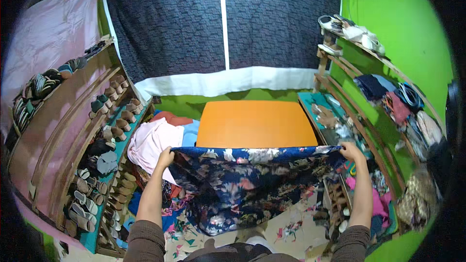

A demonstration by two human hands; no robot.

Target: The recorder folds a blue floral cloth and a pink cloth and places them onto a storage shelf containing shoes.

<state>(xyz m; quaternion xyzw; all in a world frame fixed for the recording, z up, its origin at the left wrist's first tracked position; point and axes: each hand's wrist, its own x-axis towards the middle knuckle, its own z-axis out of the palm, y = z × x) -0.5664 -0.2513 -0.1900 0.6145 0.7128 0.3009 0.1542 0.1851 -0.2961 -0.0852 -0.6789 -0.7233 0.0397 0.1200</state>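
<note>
A dark blue cloth with a floral print is stretched wide between my two hands, its top edge nearly straight and its lower part hanging in a sagging curve. My left hand grips the upper left corner, fingers closed round it. The upper right corner is pinched in my right hand. Just beyond the cloth stands an orange table, whose near edge is covered by the fabric. Beside my left hand lies a pale pink cloth on a heap of clothes.
Wooden racks with several shoes line the left side. On the right, shelves hold shoes and folded clothes. Dark curtains with white borders hang at the back. Fabric scraps are scattered over the floor.
</note>
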